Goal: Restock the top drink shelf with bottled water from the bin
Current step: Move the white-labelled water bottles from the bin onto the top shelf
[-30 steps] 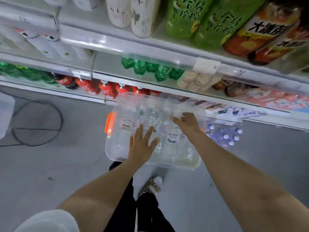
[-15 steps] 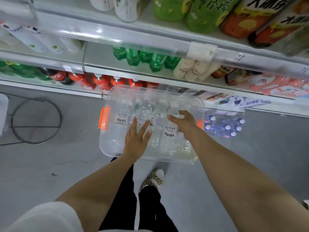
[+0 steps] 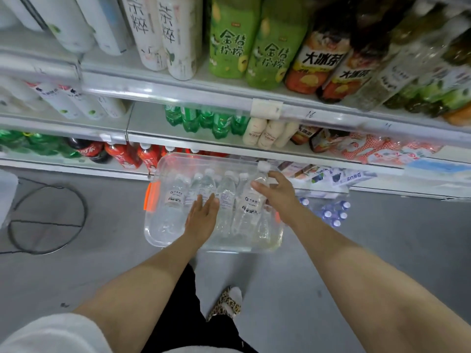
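One head-worn view (wide-angle) looks steeply down, close along the shelves (image 3: 204, 95), onto the bin (image 3: 156, 234).

Clear bin (image 3: 163, 233) on floor, white-capped water bottles (image 3: 175, 197) inside, one bottle (image 3: 253, 197) raised, tilted

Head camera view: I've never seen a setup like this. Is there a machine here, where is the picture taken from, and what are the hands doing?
There is no machine here. A person wears a wide-angle camera on the head, so you look forward and down along their two bare arms. On the grey floor stands a clear plastic bin with an orange latch, holding several water bottles. The right hand grips one water bottle near its top. The left hand is open, fingers straight, over the other bottles. Whether it touches them I cannot tell. Above are store shelves of drinks, with green-labelled bottles on the uppermost shelf in view.
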### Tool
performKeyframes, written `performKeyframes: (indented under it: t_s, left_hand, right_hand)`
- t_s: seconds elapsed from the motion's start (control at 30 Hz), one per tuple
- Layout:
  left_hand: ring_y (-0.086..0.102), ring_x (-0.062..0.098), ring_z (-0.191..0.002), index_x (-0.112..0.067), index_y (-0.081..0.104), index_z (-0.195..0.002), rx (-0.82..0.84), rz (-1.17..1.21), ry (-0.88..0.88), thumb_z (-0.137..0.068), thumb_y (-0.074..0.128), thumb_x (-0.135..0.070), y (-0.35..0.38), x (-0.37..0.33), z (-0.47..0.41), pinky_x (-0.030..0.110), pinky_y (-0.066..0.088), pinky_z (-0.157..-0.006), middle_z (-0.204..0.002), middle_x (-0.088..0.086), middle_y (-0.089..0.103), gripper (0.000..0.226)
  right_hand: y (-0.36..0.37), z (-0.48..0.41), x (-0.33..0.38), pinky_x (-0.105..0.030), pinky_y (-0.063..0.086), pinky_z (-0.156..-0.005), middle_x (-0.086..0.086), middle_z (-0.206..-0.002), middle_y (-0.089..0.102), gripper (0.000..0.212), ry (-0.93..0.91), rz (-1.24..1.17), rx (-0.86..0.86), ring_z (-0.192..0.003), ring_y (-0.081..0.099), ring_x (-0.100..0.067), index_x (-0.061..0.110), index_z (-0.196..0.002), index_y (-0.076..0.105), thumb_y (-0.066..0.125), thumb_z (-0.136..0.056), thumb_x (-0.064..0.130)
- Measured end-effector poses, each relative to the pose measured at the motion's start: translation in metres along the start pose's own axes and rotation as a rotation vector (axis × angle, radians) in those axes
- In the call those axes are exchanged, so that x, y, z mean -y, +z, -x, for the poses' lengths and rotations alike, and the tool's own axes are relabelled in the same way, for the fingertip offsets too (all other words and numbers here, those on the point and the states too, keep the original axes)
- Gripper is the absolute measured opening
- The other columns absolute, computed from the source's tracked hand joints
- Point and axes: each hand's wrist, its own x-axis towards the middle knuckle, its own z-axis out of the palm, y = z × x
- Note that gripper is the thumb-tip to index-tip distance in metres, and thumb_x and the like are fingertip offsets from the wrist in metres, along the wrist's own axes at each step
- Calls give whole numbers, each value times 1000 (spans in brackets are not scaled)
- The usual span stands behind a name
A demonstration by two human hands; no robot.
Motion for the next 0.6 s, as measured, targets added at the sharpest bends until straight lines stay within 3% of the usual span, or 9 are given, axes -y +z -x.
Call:
performKeyframes:
  t_s: [0.1,0.2,0.27,0.33,0.4,0.47,0.53,0.6]
  left_hand:
    - [2,18,-154,-33,24,-156,-32,134,71,-102,18,-58,-6,-36,22,43,1,-124,-167,-1,4,60]
    - [1,11,-153,-36,21,-157,-76,210,184,-100,16,-63,-22,-81,52,37,0,-124,-166,-8,4,63]
    - [4,8,-152,-35,21,-157,-113,286,280,-99,18,-66,-36,-113,76,33,3,-122,-166,-12,7,66]
    - [12,8,-151,-35,25,-156,-163,354,369,-99,20,-65,-51,-147,101,30,8,-119,-165,-11,15,65]
    - [21,11,-149,-37,30,-154,-218,404,428,-100,21,-65,-66,-180,127,28,14,-113,-162,-10,24,62]
    - [24,12,-147,-40,30,-153,-251,423,488,-99,20,-67,-81,-210,152,29,17,-111,-161,-11,27,62]
    - [24,11,-148,-42,29,-153,-268,441,563,-96,20,-71,-99,-236,177,36,18,-116,-161,-13,27,65]
    - [23,9,-148,-45,28,-153,-281,459,677,-90,21,-81,-118,-259,204,39,17,-120,-160,-16,26,73]
  right_hand:
    - [-16,21,36,-39,61,-82,0,-105,72,37,-90,6,14,-96,72,-16,36,-102,61,88,-78,31]
    - [-32,47,80,-23,56,-52,8,-91,68,32,-202,-11,-10,-69,70,0,37,-93,60,88,-80,26]
    - [-45,68,110,-23,52,-49,5,-98,69,31,-279,15,-10,-64,69,-3,36,-95,60,86,-81,28]
    - [-56,91,143,-24,57,-58,0,-109,71,40,-370,16,10,-77,73,-8,28,-113,63,86,-81,32]
    - [-67,116,178,-33,60,-78,5,-116,66,57,-459,32,-14,-97,69,-13,21,-127,60,86,-79,39]
    - [-76,141,214,-44,59,-89,6,-116,67,53,-537,29,-40,-105,67,-18,22,-118,63,88,-76,43]
    - [-85,164,250,-49,61,-88,-1,-113,72,50,-625,6,-51,-99,72,-22,24,-113,67,89,-73,44]
    - [-94,190,287,-44,64,-80,-1,-110,72,46,-713,-12,-51,-90,75,-18,30,-109,68,90,-72,46]
